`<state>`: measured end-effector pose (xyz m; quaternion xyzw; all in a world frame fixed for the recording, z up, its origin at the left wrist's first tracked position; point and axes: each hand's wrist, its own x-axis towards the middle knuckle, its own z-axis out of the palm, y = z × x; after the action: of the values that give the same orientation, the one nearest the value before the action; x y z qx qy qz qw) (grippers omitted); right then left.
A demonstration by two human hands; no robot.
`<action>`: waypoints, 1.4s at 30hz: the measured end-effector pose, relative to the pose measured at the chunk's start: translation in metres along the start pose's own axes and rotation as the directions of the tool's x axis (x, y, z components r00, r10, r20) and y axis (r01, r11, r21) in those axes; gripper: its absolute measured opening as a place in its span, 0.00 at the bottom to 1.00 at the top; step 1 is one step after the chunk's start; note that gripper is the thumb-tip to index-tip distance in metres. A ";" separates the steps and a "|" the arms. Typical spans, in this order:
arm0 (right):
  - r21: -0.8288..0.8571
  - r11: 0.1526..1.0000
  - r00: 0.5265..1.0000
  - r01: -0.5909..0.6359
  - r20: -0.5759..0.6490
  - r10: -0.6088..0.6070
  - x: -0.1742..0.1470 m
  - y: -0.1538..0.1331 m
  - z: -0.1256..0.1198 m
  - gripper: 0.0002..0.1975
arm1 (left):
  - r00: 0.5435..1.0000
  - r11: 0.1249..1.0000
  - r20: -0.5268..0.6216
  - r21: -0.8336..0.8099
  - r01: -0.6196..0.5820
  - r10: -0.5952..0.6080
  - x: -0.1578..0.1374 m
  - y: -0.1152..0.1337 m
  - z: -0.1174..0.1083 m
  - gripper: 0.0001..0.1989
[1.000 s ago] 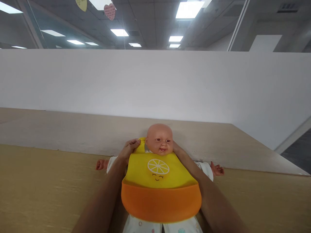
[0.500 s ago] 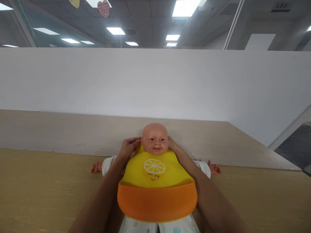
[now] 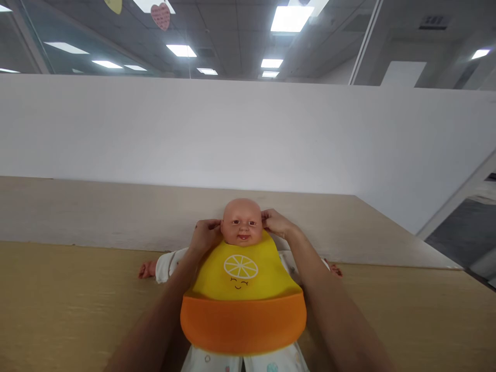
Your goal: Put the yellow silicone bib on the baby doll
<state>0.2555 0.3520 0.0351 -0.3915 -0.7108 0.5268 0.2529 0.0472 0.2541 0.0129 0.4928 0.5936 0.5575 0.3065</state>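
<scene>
A baby doll (image 3: pixel 242 217) lies on its back, face up, with its arms spread sideways. Over its chest is a silicone bib (image 3: pixel 240 284), yellow with a lemon-slice face and an orange catch pocket along the bottom. My left hand (image 3: pixel 204 235) is closed at the left side of the doll's neck, on the bib's neck strap, its fingertips partly behind the head. At the other side, by the doll's ear, my right hand (image 3: pixel 276 223) pinches with bent fingers at the upper end of the strap. The strap behind the neck is hidden.
The doll lies across a yellowish tabletop (image 3: pixel 70 305) and a paler raised board (image 3: pixel 96 212) behind it. Beyond rises a white partition (image 3: pixel 217 132) topped with glass, where a pink heart-shaped note (image 3: pixel 160 16) is stuck.
My right hand has come out from behind the doll's head, up and outward beside the ear. My left hand stays at the neck. The view has shifted slightly.
</scene>
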 end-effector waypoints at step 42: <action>-0.730 0.663 0.952 -0.165 -0.293 -0.084 0.000 -0.024 0.014 0.13 | 0.995 0.990 0.066 -0.112 0.082 -0.074 0.007 -0.003 -0.009 0.16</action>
<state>0.2372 0.3409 0.0534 -0.5519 -0.8076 0.1285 0.1635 0.0362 0.2574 0.0128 0.4678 0.5697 0.5628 0.3740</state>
